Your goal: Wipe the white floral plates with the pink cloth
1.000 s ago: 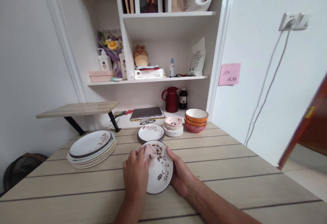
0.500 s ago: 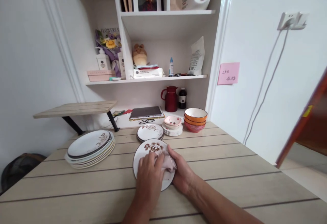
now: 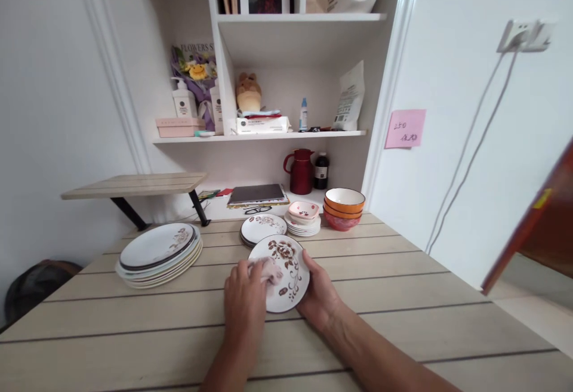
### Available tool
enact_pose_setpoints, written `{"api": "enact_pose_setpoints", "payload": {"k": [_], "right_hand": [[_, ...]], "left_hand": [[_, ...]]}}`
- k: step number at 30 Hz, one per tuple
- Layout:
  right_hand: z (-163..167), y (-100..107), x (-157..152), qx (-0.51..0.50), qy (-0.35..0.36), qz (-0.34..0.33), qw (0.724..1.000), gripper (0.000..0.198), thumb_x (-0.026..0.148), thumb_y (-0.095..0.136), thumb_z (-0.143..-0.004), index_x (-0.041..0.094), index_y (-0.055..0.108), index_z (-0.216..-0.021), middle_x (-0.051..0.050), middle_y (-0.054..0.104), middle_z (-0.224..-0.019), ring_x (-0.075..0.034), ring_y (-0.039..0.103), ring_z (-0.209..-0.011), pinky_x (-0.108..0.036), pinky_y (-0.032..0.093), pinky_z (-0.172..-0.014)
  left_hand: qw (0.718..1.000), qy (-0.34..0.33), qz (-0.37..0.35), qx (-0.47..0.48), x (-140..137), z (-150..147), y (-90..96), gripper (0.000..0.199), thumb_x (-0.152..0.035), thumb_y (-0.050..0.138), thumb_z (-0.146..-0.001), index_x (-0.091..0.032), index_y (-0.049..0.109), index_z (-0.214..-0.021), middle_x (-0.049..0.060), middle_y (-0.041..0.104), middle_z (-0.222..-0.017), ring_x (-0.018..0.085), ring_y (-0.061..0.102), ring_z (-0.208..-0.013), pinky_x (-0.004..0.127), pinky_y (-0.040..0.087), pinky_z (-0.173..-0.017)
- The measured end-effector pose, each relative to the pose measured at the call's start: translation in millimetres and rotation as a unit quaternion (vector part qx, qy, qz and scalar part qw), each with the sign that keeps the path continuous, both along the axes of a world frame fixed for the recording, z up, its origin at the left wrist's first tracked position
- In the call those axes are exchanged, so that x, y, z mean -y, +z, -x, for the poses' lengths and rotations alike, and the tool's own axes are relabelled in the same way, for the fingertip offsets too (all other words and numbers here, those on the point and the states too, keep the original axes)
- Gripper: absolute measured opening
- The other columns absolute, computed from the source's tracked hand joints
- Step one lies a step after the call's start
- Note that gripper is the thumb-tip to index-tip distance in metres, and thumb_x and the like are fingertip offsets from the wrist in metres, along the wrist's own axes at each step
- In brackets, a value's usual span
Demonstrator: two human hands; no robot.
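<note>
While the right hand (image 3: 321,295) held the flowered plate (image 3: 290,274) by its right edge, just nearer than a plate stack (image 3: 262,228), the left hand (image 3: 245,296) gripped a cloth (image 3: 271,271) against the plate's left part.

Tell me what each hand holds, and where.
Right hand: a flowered plate, by its right rim. Left hand: a crumpled cloth, under its fingers against the plate's face.
</note>
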State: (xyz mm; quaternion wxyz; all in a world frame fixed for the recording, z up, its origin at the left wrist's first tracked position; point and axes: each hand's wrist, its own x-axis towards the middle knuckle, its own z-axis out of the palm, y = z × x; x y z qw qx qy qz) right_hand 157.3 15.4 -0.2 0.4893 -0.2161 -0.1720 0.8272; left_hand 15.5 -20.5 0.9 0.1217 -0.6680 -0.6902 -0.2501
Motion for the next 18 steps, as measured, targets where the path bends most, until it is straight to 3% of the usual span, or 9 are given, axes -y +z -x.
{"api": "enact_pose_setpoints", "payload": {"k": [4, 9, 13, 18], "right_hand": [[-2.3, 0.2, -3.5, -0.021, 0.012, -0.009, 1.000, 0.048, 0.048, 0.045, -0.089, 0.012, 0.058, -0.118, -0.011, 0.071, -0.105, -0.024, 0.065, -0.096, -0.040, 0.046, -0.090], [-0.2, 5.4, 5.0, 0.032, 0.031, -0.012, 0.999, 0.045, 0.048, 0.052, -0.085, 0.011, 0.062, -0.107, -0.011, 0.073, -0.092, -0.024, 0.067, -0.088, -0.039, 0.046, -0.089], [3.5, 10.7, 12.6, 0.086, 0.040, -0.005, 0.995, 0.046, 0.048, 0.055, -0.084, 0.010, 0.062, -0.109, -0.011, 0.074, -0.091, -0.024, 0.068, -0.084, -0.038, 0.046, -0.088], [7.1, 7.7, 13.6, 0.116, 0.050, -0.014, 0.992, 0.047, 0.047, 0.056, -0.083, 0.010, 0.062, -0.111, -0.012, 0.073, -0.097, -0.024, 0.068, -0.088, -0.038, 0.045, -0.090]], "left_hand": [[0.998, -0.069, -0.010, 0.008, 3.6, -12.5, -3.4, 0.046, -0.014, 0.055, -0.082, -0.031, 0.054, -0.125, 0.004, 0.054, -0.112, 0.021, 0.053, -0.102, 0.034, 0.040, -0.087], [0.996, -0.086, -0.028, -0.003, 5.9, -20.2, -4.3, 0.044, -0.012, 0.051, -0.084, -0.029, 0.054, -0.125, 0.004, 0.055, -0.108, 0.020, 0.053, -0.098, 0.034, 0.041, -0.086], [0.996, -0.067, -0.051, -0.005, 2.9, -12.2, -0.3, 0.044, -0.014, 0.053, -0.084, -0.028, 0.053, -0.125, 0.005, 0.055, -0.108, 0.020, 0.053, -0.101, 0.035, 0.040, -0.087], [0.998, 0.028, -0.048, -0.002, 0.5, 2.7, 5.1, 0.040, -0.022, 0.049, -0.088, -0.028, 0.050, -0.128, 0.006, 0.055, -0.103, 0.021, 0.055, -0.094, 0.036, 0.039, -0.080]]}}
